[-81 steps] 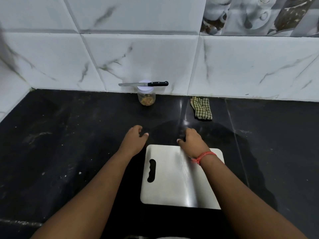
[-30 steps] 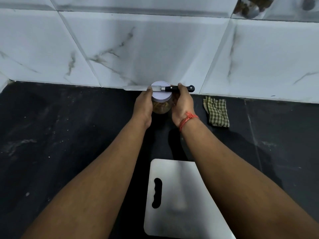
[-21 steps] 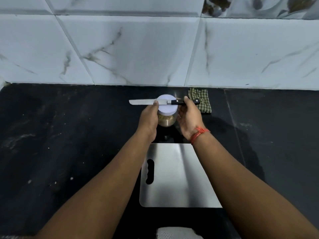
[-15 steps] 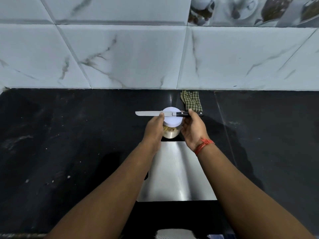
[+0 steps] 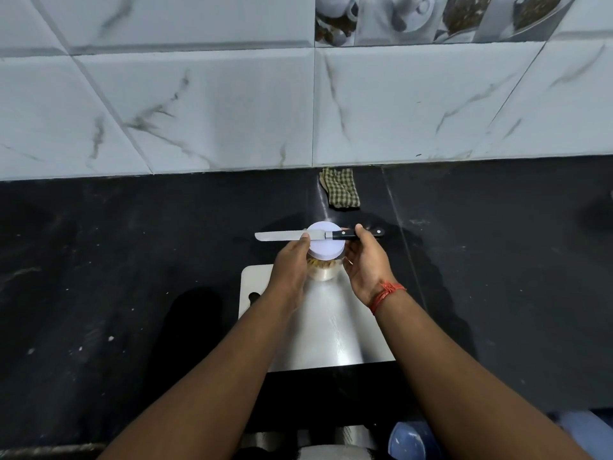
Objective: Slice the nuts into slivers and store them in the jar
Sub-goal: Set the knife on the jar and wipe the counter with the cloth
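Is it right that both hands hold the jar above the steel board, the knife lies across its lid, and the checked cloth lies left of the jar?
Not quite. The head view shows the checked cloth right of the jar, by the wall. The rest stands.

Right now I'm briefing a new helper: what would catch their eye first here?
A knife balanced flat across the white lid of a jar, held by the left hand and right hand over the far edge of a steel cutting board. Behind, a checked cloth lies by the tiled wall.

Marble-veined wall tiles (image 5: pixel 232 104), black countertop (image 5: pixel 116 277)
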Motion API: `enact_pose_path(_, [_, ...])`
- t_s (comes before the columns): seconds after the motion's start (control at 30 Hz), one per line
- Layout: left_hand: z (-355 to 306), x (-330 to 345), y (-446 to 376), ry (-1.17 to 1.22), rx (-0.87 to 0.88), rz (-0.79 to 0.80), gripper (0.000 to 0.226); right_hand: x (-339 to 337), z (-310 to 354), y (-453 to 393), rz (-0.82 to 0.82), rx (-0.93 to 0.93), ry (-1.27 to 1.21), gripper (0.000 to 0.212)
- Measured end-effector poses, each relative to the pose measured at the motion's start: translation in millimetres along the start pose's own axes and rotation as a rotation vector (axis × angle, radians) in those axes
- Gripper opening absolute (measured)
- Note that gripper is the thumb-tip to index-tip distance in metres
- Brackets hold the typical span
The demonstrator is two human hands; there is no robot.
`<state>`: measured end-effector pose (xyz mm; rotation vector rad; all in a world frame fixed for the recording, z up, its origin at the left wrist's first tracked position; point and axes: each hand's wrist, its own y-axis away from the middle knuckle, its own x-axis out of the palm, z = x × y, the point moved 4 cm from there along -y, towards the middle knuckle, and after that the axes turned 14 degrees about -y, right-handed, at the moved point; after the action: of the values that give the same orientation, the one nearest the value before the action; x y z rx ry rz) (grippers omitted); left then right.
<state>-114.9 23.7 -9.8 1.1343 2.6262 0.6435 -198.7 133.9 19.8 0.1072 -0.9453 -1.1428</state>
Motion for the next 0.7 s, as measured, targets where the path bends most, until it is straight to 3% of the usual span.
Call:
enact_pose_path(0.23, [4.1, -3.5, 5.6, -0.036, 0.048, -0.013, 0.027, -7.6, -4.4, -3.2, -0.02, 0.006, 0.019, 0.039])
enact_pose_path(0.43, [7.0, -9.8, 5.0, 0.004, 0.046, -0.098, 0.036, -10.8, 0.6, -3.4, 0.014, -0.027, -0.022, 0.031])
enact_pose_path(0.7, [3.4, -14.7, 4.2, 0.086, 0.057, -0.151, 0.024, -10.9, 5.2, -2.0, 0.043, 0.017, -0.033, 0.02])
